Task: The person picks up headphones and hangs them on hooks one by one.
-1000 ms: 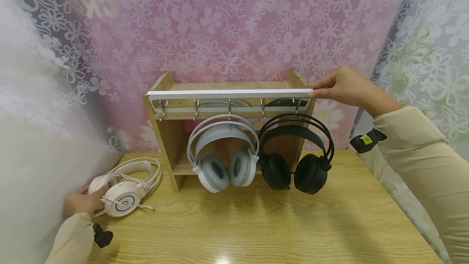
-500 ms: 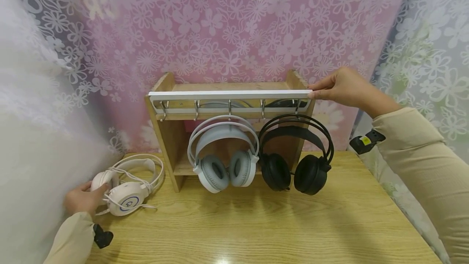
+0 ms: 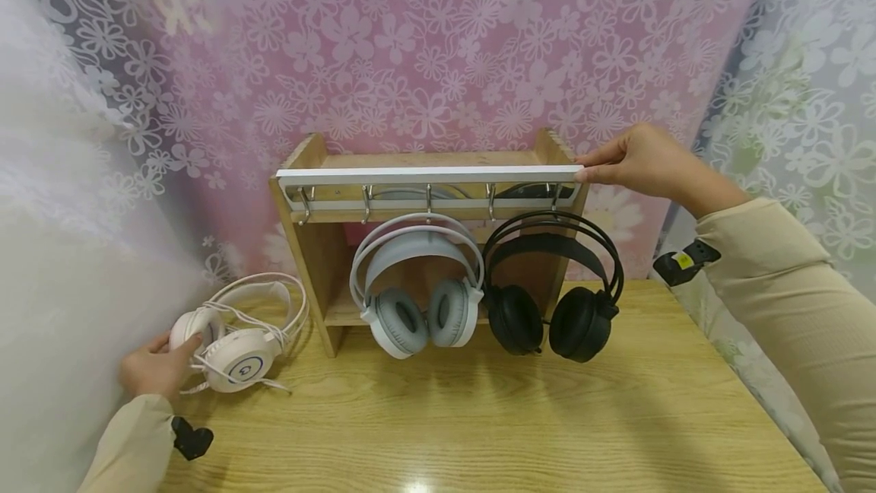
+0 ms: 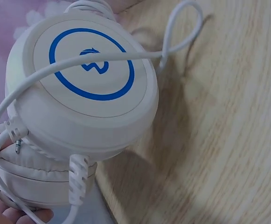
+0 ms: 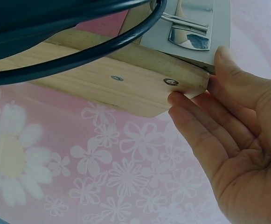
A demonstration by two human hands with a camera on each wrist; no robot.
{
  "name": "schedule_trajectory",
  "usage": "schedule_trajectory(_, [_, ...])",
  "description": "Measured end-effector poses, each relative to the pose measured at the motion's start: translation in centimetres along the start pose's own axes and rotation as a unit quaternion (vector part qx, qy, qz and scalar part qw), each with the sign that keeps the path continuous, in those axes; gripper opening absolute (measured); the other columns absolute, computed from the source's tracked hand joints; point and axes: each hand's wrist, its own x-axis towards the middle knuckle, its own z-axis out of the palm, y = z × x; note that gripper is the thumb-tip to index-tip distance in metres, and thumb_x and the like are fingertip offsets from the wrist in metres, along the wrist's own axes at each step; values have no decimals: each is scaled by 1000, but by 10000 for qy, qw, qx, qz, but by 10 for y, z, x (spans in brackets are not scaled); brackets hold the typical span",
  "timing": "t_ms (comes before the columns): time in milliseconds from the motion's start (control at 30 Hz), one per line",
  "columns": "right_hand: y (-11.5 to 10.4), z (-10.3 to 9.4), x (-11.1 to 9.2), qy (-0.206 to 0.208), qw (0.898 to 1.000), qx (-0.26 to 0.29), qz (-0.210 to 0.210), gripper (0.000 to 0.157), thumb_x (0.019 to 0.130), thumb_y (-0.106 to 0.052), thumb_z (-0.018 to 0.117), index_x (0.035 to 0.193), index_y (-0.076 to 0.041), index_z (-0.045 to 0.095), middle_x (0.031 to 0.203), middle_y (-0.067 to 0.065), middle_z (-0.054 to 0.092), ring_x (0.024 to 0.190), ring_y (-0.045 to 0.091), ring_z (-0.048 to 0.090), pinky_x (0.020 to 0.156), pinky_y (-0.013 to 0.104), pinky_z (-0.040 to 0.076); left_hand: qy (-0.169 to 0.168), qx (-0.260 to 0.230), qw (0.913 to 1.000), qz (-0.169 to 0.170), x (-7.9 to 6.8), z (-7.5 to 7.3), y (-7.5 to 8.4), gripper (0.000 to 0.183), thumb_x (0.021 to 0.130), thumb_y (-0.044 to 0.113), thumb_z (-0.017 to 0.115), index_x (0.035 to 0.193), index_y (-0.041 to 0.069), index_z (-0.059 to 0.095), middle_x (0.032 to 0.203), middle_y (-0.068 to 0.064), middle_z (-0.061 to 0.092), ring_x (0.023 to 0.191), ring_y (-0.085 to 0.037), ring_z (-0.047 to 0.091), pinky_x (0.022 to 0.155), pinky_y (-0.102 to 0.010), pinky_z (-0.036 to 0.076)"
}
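At the left of the head view, my left hand (image 3: 153, 371) grips one ear cup of white headphones (image 3: 239, 356), whose white cable is wound round the headband. In the left wrist view the other ear cup (image 4: 93, 107) shows a blue ring logo, with a cable plug (image 4: 17, 145) beside it. My right hand (image 3: 643, 162) pinches the right end of a white hook rail (image 3: 431, 173) on a wooden shelf (image 3: 308, 265). In the right wrist view its thumb lies on the rail's edge and its fingers sit against the wood. Light grey headphones (image 3: 417, 287) and black headphones (image 3: 554, 287) hang from the hooks.
The shelf stands on a wood-grain table (image 3: 438, 424) against a pink floral backdrop (image 3: 424, 59). A white sheet (image 3: 61, 249) closes off the left side, right beside my left hand. A floral curtain (image 3: 807, 151) hangs at the right.
In my left hand the white headphones have tilted and shifted slightly up and to the right. My right hand and the hanging headphones have stayed put.
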Motion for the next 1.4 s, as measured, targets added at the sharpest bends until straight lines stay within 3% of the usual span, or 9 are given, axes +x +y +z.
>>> schedule_trajectory(100, [0,0,0,3,10000,31,20,43,87,-40,70,117,-8,70,115,21,66,93,25,58,64,33,42,4,-111,9999,-19,0,-2,3,68,82,35,74,133,-4,52,90,-3,69,55,13,46,51,-11,43])
schedule_trajectory(233, [0,0,0,-31,10000,52,51,43,87,-40,69,118,-9,69,116,21,66,92,24,57,64,34,41,73,-103,9999,22,0,-3,5,67,81,33,75,132,-5,53,88,-3,69,54,13,46,50,-10,43])
schedule_trajectory(400, [-1,0,0,-32,10000,32,18,43,88,-38,69,118,-8,69,112,20,68,93,24,59,65,33,43,93,-384,9992,6,-2,-4,8,70,80,33,76,133,-5,51,110,-12,66,54,15,47,52,-8,44])
schedule_trajectory(433, [-1,0,0,-36,10000,30,10,43,88,-38,70,118,-8,69,112,20,68,93,24,59,65,33,43,93,-523,9986,-35,-2,-5,9,71,80,33,77,134,-4,51,105,-8,68,54,16,48,52,-8,45])
schedule_trajectory(533, [-1,-1,0,-47,10000,-9,-11,43,88,-38,69,118,-8,69,111,20,68,93,25,59,65,33,43,85,-1215,9924,-201,-4,-6,13,73,78,26,80,137,-2,48,78,12,70,54,14,51,52,-8,46])
schedule_trajectory(633, [-1,-1,0,-64,10000,-35,-25,43,88,-39,69,118,-8,69,111,20,68,94,27,60,66,35,45,102,-1968,9796,-399,-5,-7,17,75,75,19,83,138,-1,48,57,29,54,55,12,55,51,-9,47])
schedule_trajectory(1000, [-1,-1,0,-91,9999,-62,3,44,87,-40,69,118,-9,69,108,20,69,99,32,62,71,40,49,372,-2816,9580,-384,-15,-16,28,77,69,10,86,136,-1,49,60,25,59,59,11,58,55,-7,48])
schedule_trajectory(1200, [-2,-1,0,-76,10000,-43,15,43,87,-39,70,118,-8,69,108,20,69,94,27,61,68,37,47,510,-2982,9526,-323,-19,-23,34,76,67,9,87,134,1,52,57,25,60,60,12,60,56,-6,47])
schedule_trajectory(1400, [-2,-1,0,-33,10000,-37,4,42,87,-37,70,116,-8,69,107,20,69,85,23,58,64,33,44,642,-3403,9377,-292,-25,-30,43,73,64,4,88,130,6,57,62,22,62,64,9,62,59,-8,49])
